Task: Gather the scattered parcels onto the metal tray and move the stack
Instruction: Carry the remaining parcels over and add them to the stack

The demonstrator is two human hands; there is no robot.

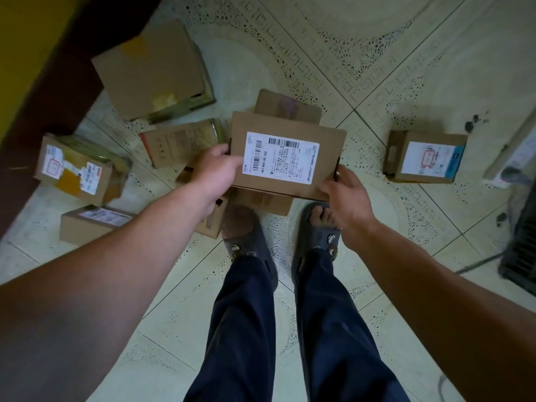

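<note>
Both hands are holding one box. Left hand (pixel 216 166) is gripping the left edge of the held parcel (pixel 290 172), thumb lying on top next to the label. Right hand (pixel 348 192) is curling round its near right corner. I'm seeing the parcel up off the floor (pixel 406 53), roughly level, above the feet.

Its white label (pixel 281 159) is showing barcodes and "461-W01-05-760"; the fine print is too small to read.

Directly behind it, a plain box (pixel 287 105) with a purple scribble is poking out. More brown boxes (pixel 269 203) are sitting under it by the toes, partly hidden.

Left side:
- flat parcel (pixel 179 143), faint print, unreadable
- big box (pixel 150 71), closed, yellow tape patches
- taped box (pixel 75 169), several stickers, one with a red stamp outline
- small box (pixel 92 221), white label blurred

Right side: lone box (pixel 426 156) is sitting well apart, with a white label, red stamp and blue strip.

All boxes are closed, so I can't tell the contents.

Grey slippers (pixel 246 245) are carrying a small white script logo, not legible. A dark grille (pixel 519 250) is sitting at the right edge, with dark furniture (pixel 58 68) at the upper left.
</note>
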